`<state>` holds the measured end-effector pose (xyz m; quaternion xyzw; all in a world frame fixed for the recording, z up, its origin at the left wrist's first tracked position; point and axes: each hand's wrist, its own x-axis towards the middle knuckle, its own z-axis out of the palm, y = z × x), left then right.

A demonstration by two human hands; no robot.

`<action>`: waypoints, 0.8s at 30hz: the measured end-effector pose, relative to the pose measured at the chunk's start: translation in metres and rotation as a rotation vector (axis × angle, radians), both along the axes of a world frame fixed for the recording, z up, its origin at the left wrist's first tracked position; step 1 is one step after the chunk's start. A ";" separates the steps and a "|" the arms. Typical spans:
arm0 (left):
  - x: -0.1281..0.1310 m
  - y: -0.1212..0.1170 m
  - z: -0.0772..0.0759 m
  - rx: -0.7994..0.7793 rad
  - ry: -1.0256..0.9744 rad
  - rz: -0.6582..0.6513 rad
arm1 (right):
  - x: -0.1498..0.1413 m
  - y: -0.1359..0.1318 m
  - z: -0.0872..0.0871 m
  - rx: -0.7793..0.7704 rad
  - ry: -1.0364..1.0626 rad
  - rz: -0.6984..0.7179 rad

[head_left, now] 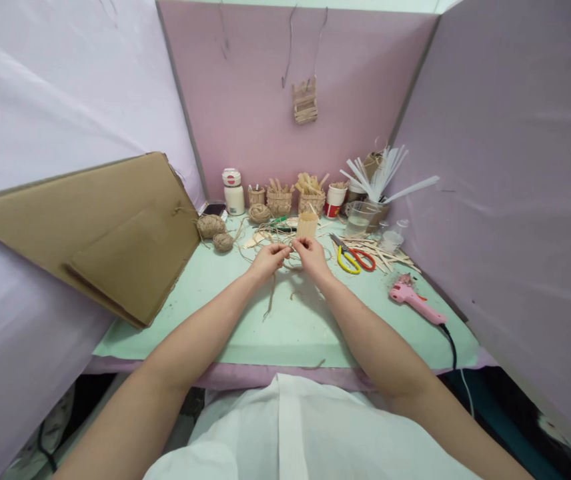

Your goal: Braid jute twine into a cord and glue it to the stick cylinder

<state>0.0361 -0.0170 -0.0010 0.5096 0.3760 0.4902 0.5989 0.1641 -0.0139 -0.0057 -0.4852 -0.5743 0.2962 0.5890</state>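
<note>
My left hand [269,261] is closed in a pinch on jute twine [270,297], and a loose end hangs down below it toward the mat. Close beside it, almost fingertip to fingertip, my right hand [311,257] also pinches the twine; the exact spot between the fingers is too small to make out. Just behind the right hand stands a small panel of pale wooden sticks [307,225]. More twine lies tangled on the mat around and behind both hands. Scissors [349,257] with yellow and red handles lie to the right.
A pink glue gun [418,301] lies at the right, its cord running over the edge. Cardboard [130,233] leans at the left near balls of twine [211,227]. Along the back stand a white jar [234,199], stick-filled baskets [311,202] and a plastic cup [360,219].
</note>
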 end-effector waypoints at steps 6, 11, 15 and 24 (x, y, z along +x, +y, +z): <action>0.005 -0.003 0.001 0.194 0.309 0.065 | 0.003 0.009 -0.008 -0.119 0.130 -0.047; 0.014 -0.013 0.006 0.236 0.350 0.015 | 0.012 0.013 -0.007 -0.098 0.211 -0.165; 0.012 -0.013 0.005 0.206 0.258 0.039 | 0.018 0.012 -0.001 -0.041 0.181 -0.060; 0.007 -0.005 0.000 0.120 0.086 0.072 | 0.015 0.011 0.003 0.006 0.238 0.207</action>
